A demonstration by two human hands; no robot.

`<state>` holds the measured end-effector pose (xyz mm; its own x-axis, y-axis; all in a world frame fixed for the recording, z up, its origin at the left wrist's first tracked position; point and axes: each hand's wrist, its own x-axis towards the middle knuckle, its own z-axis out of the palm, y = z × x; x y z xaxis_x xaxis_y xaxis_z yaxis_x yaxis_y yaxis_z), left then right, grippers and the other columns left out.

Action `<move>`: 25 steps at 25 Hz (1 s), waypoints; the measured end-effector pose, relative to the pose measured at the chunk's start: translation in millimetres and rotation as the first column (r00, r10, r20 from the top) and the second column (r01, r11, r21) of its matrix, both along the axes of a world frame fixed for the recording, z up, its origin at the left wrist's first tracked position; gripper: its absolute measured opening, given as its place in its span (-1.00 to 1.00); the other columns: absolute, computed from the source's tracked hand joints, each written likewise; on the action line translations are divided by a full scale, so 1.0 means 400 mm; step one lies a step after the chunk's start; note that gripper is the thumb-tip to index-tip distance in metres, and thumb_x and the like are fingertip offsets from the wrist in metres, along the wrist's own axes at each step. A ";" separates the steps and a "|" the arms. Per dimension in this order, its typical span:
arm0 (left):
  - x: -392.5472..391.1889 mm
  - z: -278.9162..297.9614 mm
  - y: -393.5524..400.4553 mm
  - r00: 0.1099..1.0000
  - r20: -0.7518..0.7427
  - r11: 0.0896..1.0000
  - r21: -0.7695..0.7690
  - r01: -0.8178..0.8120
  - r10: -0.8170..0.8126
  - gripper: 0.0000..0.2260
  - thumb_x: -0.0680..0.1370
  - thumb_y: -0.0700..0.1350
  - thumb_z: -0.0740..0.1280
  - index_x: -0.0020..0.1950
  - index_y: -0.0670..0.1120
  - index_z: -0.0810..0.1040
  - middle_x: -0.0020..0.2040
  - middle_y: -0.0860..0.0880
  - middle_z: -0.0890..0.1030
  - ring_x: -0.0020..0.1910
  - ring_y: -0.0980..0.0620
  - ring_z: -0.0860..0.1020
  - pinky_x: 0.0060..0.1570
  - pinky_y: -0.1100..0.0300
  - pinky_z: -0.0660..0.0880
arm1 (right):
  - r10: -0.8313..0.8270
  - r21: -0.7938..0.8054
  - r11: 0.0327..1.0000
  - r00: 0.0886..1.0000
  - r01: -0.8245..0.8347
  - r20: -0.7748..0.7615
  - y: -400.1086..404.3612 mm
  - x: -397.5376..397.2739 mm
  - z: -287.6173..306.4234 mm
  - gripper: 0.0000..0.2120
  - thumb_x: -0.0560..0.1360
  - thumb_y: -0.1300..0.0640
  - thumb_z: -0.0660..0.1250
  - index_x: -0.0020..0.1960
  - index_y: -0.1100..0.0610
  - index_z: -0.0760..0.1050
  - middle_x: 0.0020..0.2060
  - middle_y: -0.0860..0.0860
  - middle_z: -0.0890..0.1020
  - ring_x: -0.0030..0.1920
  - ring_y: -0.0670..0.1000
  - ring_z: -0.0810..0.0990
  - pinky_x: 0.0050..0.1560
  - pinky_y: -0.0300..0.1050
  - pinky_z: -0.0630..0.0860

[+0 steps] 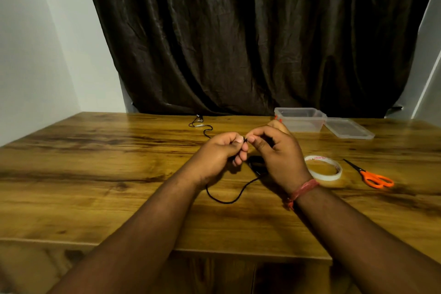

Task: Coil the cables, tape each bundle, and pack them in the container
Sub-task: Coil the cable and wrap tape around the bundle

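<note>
A thin black cable [229,200] loops on the wooden table [95,174] below my hands and trails off to its far end [198,122] near the curtain. My left hand [219,153] and my right hand [276,153] meet above the middle of the table, both pinching the cable between fingertips. A dark lump of the cable [256,164] shows under my right hand, partly hidden. A roll of clear tape [324,170] lies flat just right of my right wrist. The clear plastic container [300,119] stands open at the back right.
The container's lid [348,129] lies flat beside it on the right. Orange-handled scissors [372,176] lie right of the tape. A dark curtain [250,36] hangs behind the table. The table's front edge [238,253] runs under my forearms.
</note>
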<state>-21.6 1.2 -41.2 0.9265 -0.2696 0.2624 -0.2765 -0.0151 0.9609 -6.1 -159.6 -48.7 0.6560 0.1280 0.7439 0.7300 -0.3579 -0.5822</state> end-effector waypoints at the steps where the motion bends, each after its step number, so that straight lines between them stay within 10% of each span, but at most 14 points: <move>1: 0.000 0.002 0.006 0.998 -0.020 0.998 -0.041 0.057 -0.058 -0.75 0.67 -0.21 0.12 -0.15 -0.13 0.50 -0.34 0.00 0.52 -0.39 0.13 0.41 -0.37 0.30 0.37 | -0.016 0.019 1.000 1.000 0.016 0.011 -0.002 0.001 0.002 -0.93 0.52 0.20 0.40 -0.09 0.06 0.63 -0.17 -0.15 0.52 -0.10 -0.18 0.52 -0.05 -0.35 0.43; 7: -0.020 0.018 0.016 0.924 -0.056 0.862 -0.386 0.329 -0.378 -0.81 0.58 -0.18 0.19 -0.18 -0.14 0.54 -0.31 -0.06 0.51 -0.35 0.09 0.45 -0.32 0.27 0.46 | 0.073 -0.059 0.995 0.997 -0.075 -0.035 0.007 0.012 -0.007 -0.85 0.58 0.23 0.28 -0.07 0.03 0.57 -0.15 -0.13 0.53 -0.08 -0.20 0.52 -0.01 -0.30 0.43; 15: 0.010 0.031 0.008 0.996 0.030 0.819 -0.571 -0.051 0.082 -0.79 0.67 -0.20 0.12 -0.05 -0.18 0.51 -0.15 -0.07 0.72 -0.18 0.06 0.68 -0.14 0.21 0.62 | 0.134 -0.206 0.957 0.943 -0.202 -0.305 0.031 -0.019 -0.018 -0.90 0.60 0.12 0.28 -0.04 0.01 0.56 -0.34 -0.01 0.62 -0.35 -0.13 0.52 -0.28 -0.16 0.45; 20: 0.008 0.009 -0.002 0.902 0.229 0.929 -0.132 -0.345 0.367 -0.77 0.68 -0.15 0.16 -0.06 -0.09 0.58 -0.07 0.00 0.70 -0.08 0.09 0.67 -0.02 0.21 0.58 | 0.195 -0.085 0.966 0.899 -0.246 -0.393 0.032 -0.021 -0.018 -0.93 0.58 0.15 0.33 -0.07 0.06 0.56 -0.31 0.09 0.64 -0.45 0.00 0.57 -0.40 -0.11 0.53; 25: 0.016 -0.017 0.001 0.841 0.419 0.822 0.299 -0.484 0.343 -0.79 0.65 -0.09 0.21 -0.13 -0.05 0.56 -0.23 0.02 0.61 -0.22 0.07 0.56 -0.17 0.06 0.50 | 0.170 0.009 0.985 0.946 -0.174 -0.278 0.025 -0.019 -0.006 -0.93 0.50 0.27 0.39 -0.12 0.13 0.60 -0.31 -0.06 0.64 -0.32 -0.18 0.55 -0.25 -0.29 0.48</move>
<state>-15.1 1.8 -48.2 0.8459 -0.0236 0.5328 -0.4579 -0.5442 0.7029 -13.7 -149.5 -51.0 0.8026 0.2665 0.5336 0.5924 -0.2515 -0.7654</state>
